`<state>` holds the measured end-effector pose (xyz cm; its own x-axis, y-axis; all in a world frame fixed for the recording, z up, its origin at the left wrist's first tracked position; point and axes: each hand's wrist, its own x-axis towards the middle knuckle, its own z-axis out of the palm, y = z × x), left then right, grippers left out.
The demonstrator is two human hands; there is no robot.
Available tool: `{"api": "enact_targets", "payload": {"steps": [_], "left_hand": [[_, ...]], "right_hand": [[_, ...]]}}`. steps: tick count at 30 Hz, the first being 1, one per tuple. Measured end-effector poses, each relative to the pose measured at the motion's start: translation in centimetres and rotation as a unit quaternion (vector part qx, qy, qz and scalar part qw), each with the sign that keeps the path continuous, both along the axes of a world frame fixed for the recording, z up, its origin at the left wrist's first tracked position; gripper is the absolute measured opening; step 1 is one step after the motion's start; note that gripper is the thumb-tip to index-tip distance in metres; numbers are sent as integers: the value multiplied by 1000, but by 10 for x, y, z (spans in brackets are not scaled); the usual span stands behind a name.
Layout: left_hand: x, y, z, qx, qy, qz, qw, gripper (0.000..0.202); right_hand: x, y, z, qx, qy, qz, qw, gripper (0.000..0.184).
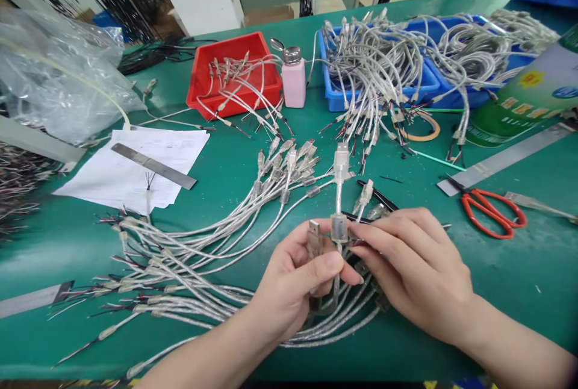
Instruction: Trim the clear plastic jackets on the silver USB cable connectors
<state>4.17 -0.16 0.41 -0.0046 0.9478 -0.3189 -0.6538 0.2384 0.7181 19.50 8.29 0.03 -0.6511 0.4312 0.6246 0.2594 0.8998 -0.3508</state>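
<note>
Upright above the left grip (293, 274) stands one plug (342, 163).

The bare left hand (293, 277) pinches an upright silver cable (339, 199) with a translucent USB plug (342, 163); the bare right hand (419, 274) touches its grey cylindrical bead (339, 229). Beyond, a red plastic bin (230, 49) stands beside a square pink bottle (294, 85).

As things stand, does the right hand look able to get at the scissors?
Probably yes: the scissors lie near the right hand on the green tabletop, and nothing visible covers their handles.
</note>
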Motion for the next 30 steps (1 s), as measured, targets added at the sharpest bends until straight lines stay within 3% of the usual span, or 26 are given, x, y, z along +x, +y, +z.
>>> {"api": "enact_targets", "payload": {"steps": [6, 11, 15, 17, 20, 23, 30], "left_hand": [[1, 2, 1, -35, 29, 44, 998, 33], [3, 2, 0, -53, 28, 67, 996, 33], [3, 0, -1, -54, 29, 48, 997, 27], [2, -1, -1, -54, 30, 44, 997, 25], [2, -1, -2, -56, 23, 50, 997, 23], [2, 0, -2, -46, 6, 52, 998, 19], [0, 4, -2, -33, 3, 54, 998, 13]], "right_hand": [[3, 8, 4, 22, -4, -65, 998, 23], [11, 36, -12, 62, -146, -199, 967, 23], [14, 51, -22, 63, -215, -244, 943, 32], [12, 51, -21, 32, -208, -214, 954, 31], [9, 46, -18, -48, -206, -106, 972, 22], [8, 42, -16, -105, -265, -30, 958, 17], [18, 46, -19, -152, -308, 3, 939, 18]]}}
